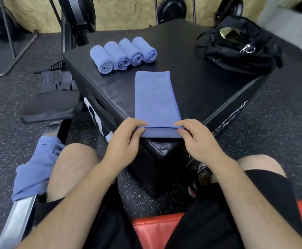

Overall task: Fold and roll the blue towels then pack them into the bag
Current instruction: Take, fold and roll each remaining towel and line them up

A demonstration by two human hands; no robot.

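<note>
The left hand (121, 141) and right hand (199, 142) are pinching the near end of the long folded soft blue towel (155, 97), fingers curling. It's lying flat on the black padded bench (200, 87), long axis running near to far, four rolled blue towels (123, 54) sitting far left.

Reads as soft matt blue cloth, fine nap, on the folded towel (155, 97) and the four rolled towels (123, 54); same stuff on the loose pile (33, 169). Looks like black vinyl on the box (191, 83): smooth, faint sheen, light creasing. Matt black fabric on the bag (236, 58), plus a shiny metal clip (248, 49). Grainy speckled rubber on the floor (281, 132). Rough chipboard look on the wall (125, 13). Glossy red skin on the pad (157, 229). Dull brushed metal on the rail (19, 220).
</note>
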